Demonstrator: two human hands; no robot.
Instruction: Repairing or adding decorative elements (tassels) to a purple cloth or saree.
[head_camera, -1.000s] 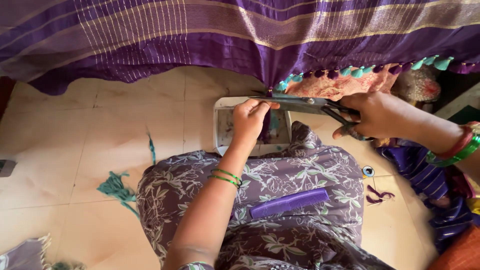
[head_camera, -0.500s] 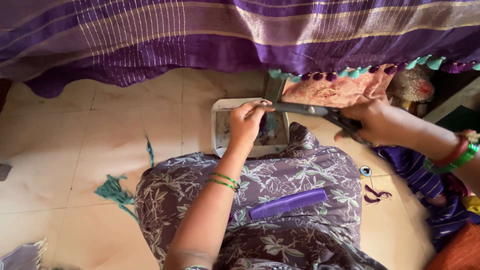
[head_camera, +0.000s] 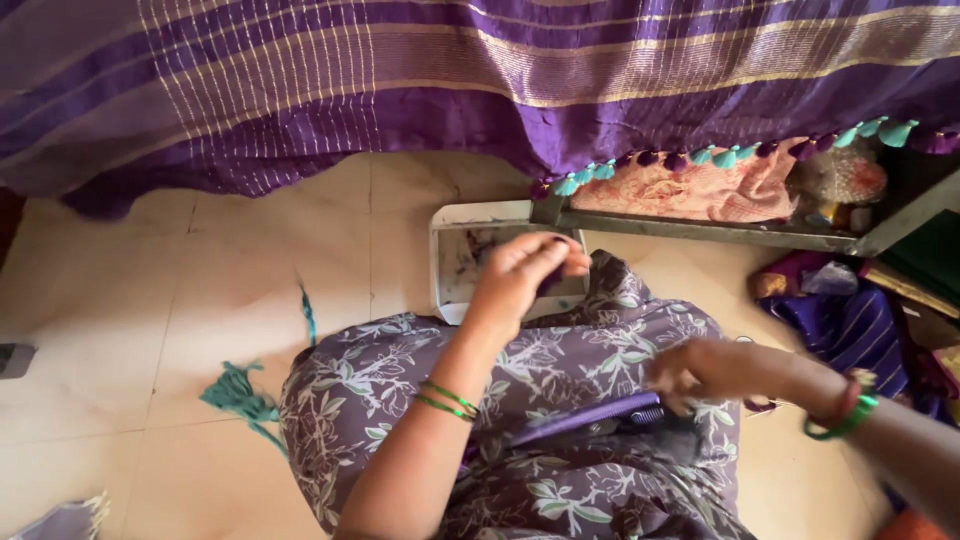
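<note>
The left hand (head_camera: 520, 275) pinches something small and dark over the white tray (head_camera: 447, 262). The right hand (head_camera: 705, 370), blurred, grip unclear, is nearer the purple strip (head_camera: 585, 418), which runs sideways across the lap below the tray.

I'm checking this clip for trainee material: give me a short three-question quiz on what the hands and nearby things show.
1. True or false: the left hand is over the white tray.
2. Which is nearest the right hand: A) teal thread bundle, B) purple strip on the lap, C) tassels?
3. What colour are the wrist bangles?

Key: 1 true; 2 B; 3 green.
</note>
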